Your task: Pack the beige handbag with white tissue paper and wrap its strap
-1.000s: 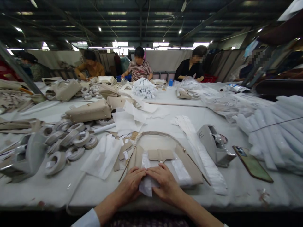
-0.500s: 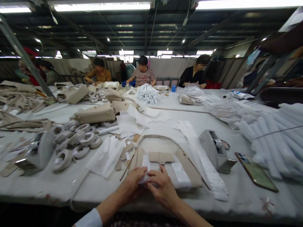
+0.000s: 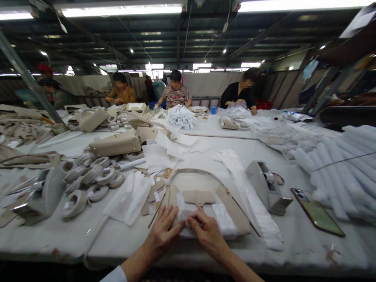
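A beige handbag (image 3: 232, 205) lies flat on the white table in front of me, its handle arching away from me. White wrapping paper (image 3: 183, 217) covers the bag's near face. My left hand (image 3: 163, 231) lies flat on the paper with its fingers stretched out. My right hand (image 3: 207, 231) rests beside it on the same paper, fingers pressing down and slightly curled. The fingertips of both hands almost meet at the bag's middle, just below its beige flap tab (image 3: 199, 196).
A grey tape dispenser (image 3: 266, 188) and a phone (image 3: 317, 211) lie to the right, with white foam rolls (image 3: 343, 168) beyond. Tape rolls (image 3: 94, 176) and a second dispenser (image 3: 44, 196) sit at left. Loose white sheets (image 3: 129, 197), finished bags (image 3: 116, 143) and several seated workers lie farther back.
The folded paper that my hands held bunched at the bag's near edge is now laid flat on the bag, and my fingers have spread out over it.
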`<state>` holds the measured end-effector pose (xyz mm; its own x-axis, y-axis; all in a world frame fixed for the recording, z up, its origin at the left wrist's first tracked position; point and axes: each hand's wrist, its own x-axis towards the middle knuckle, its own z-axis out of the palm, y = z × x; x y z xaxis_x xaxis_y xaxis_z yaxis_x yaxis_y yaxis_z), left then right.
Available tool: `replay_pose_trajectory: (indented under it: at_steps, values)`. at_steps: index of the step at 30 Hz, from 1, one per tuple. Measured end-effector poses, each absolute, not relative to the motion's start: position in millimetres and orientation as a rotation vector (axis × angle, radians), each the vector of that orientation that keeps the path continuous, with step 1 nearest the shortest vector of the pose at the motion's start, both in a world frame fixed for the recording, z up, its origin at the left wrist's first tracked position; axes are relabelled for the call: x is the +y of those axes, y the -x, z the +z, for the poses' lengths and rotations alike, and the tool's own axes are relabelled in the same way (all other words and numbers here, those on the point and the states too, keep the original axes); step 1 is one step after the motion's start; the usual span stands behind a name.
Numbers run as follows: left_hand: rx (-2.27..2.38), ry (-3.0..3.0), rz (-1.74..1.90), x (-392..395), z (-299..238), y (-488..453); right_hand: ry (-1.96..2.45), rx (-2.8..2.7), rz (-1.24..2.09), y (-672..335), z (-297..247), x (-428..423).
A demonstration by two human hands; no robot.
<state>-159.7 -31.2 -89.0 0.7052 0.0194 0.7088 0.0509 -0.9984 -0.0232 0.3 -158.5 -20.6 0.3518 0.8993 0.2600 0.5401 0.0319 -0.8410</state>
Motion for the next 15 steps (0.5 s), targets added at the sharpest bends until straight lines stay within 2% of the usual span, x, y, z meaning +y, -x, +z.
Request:
replay_pose_trajectory:
  at_steps: [4,10,15]
  values:
    - [-0.029,2.884,-1.167,-27.0,-99.2,166.3,1.610,-1.297,0.513,-1.5,-17.7,-162.3]
    - [0.052,2.989,-0.819,-18.5,-106.7,181.1,1.561,-1.335,0.579,0.7,-25.8,-169.3]
    - [0.034,3.073,-0.619,-13.6,-102.0,182.7,1.508,-1.422,0.461,0.8,-38.5,-173.3]
